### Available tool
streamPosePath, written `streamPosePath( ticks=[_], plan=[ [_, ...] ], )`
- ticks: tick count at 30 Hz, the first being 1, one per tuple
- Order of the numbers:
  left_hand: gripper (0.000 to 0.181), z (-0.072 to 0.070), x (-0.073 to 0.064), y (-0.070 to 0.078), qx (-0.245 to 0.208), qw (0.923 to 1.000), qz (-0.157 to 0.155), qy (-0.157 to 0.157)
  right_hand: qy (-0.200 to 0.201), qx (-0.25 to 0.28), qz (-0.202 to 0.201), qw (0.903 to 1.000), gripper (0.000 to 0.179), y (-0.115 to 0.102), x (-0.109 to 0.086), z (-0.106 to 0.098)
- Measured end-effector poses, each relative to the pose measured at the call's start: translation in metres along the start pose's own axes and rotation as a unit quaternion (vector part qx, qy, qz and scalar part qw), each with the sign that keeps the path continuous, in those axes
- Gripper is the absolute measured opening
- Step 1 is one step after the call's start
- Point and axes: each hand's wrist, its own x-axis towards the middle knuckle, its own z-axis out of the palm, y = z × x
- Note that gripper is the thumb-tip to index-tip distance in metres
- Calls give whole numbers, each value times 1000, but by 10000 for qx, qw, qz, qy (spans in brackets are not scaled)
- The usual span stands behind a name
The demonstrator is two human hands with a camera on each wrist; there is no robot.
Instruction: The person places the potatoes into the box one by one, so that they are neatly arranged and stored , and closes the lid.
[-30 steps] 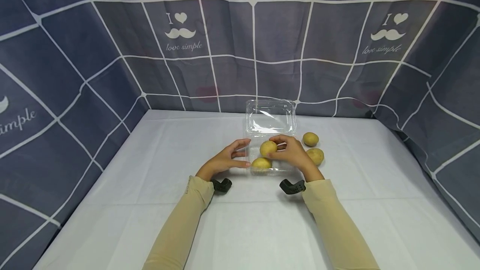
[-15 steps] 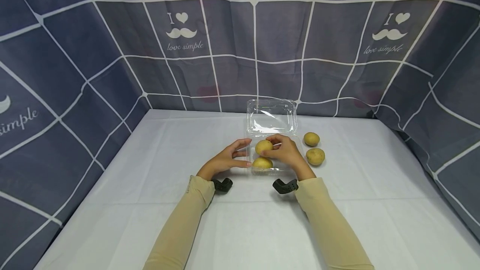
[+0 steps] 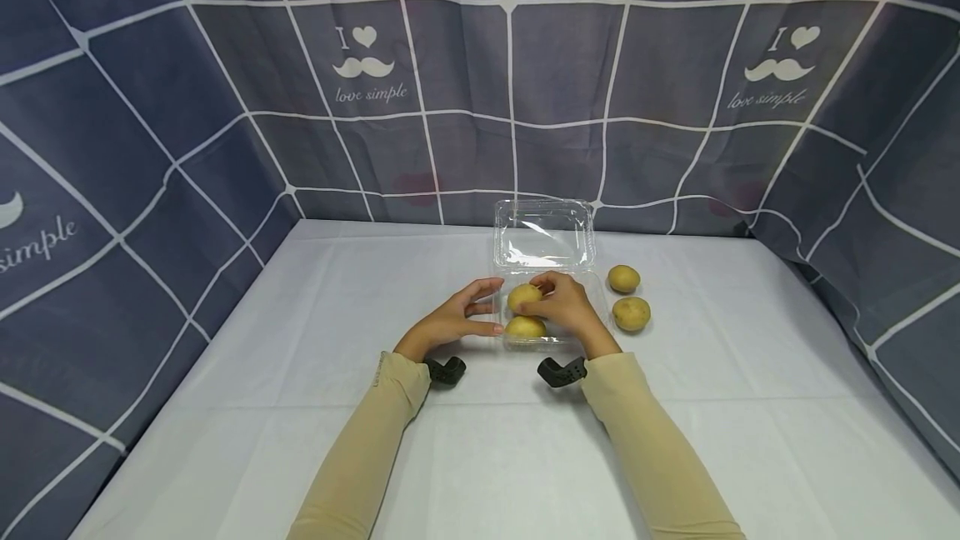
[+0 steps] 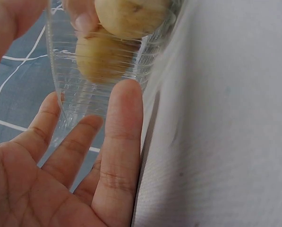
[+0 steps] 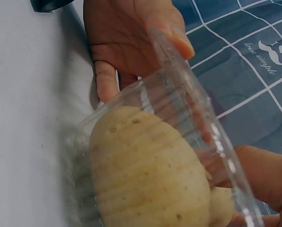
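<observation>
A clear hinged plastic box [image 3: 558, 340] stands on the table with its lid [image 3: 543, 233] raised at the back. Inside, one yellow potato [image 3: 525, 328] lies at the front left; it looks large through the ribbed wall in the right wrist view. My right hand [image 3: 567, 304] pinches a second potato [image 3: 522, 298] just behind it, within the box. My left hand [image 3: 452, 317] is spread at the box's left side, thumb and fingers extended along the wall. In the left wrist view, the pinched potato [image 4: 103, 56] shows through the plastic beside a right fingertip.
Two more potatoes lie right of the box: a smaller one [image 3: 623, 278] behind and a larger one [image 3: 632, 314] in front. A white cloth [image 3: 300, 440] covers the table. Grey checked curtains [image 3: 465, 148] enclose the back and sides.
My right hand has moved left and settled slightly lower with its potato, behind the front one. The left hand has stayed at the box's side.
</observation>
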Motion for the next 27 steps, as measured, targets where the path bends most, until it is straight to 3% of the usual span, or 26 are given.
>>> streamPosePath(
  ticks=[27],
  plan=[
    [88, 0, -1, 1, -46, 10000, 42, -58, -258, -468, 123, 9985, 59, -3, 4, 9]
  ],
)
